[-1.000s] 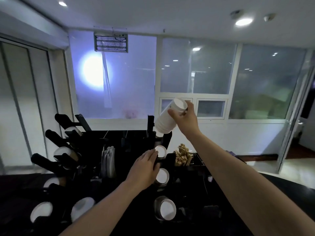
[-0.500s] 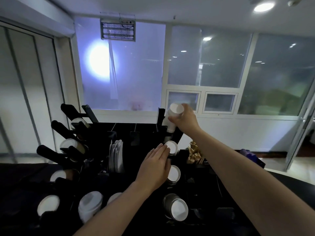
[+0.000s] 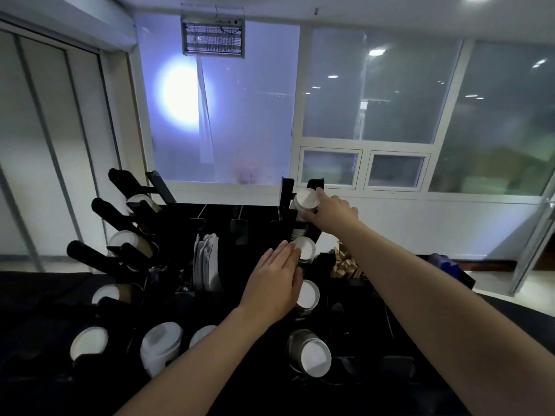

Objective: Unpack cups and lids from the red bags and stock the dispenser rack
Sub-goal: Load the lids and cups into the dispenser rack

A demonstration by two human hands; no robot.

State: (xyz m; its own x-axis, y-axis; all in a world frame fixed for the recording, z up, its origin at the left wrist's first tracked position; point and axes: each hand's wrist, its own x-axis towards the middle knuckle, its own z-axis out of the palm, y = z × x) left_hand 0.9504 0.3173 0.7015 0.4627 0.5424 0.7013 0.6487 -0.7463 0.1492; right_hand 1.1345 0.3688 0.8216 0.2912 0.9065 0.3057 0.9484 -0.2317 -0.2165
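- R hand [image 3: 332,213] grips white cup stack [image 3: 306,202] at top slot of black dispenser rack [image 3: 286,192]; stack mostly in.
- L hand [image 3: 274,283] flat, fingers straight, tips touching next slot's cups [image 3: 304,249].
- Keep stack in line w/ slot, push steady so the rims don't catch.
- L braces rack vs. tipping.

Cup stack [image 3: 306,202] lower, into rack [image 3: 286,190].
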